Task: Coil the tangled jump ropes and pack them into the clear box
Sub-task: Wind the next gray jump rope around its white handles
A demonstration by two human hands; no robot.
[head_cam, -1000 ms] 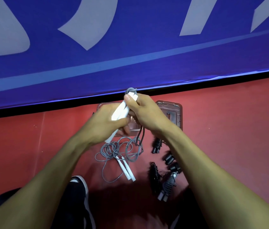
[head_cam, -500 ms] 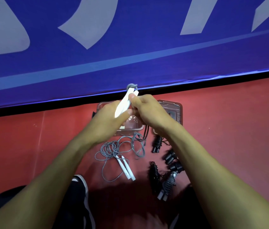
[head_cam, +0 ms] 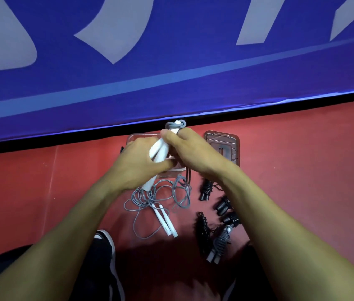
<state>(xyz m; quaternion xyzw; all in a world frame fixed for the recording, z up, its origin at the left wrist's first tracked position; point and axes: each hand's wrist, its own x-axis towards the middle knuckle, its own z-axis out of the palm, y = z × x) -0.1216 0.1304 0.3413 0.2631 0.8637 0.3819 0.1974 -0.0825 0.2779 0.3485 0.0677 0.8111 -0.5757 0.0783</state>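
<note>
Rope handles (head_cam: 158,149), white and paired, sit gripped in my left hand (head_cam: 137,168), held up over the clear box (head_cam: 134,137) at the far edge of the floor. My right hand (head_cam: 191,153) pinches the grey cord (head_cam: 176,125) wound at their top. I judge each turn wants steady tension, laid snug beside the last. Both forearms reach forward, wrists meeting. Loose cord (head_cam: 150,196) trails below; black ropes (head_cam: 206,187) lie right.

The blue banner (head_cam: 171,61) bears large pale letter shapes, cropped by the frame and unreadable.
</note>
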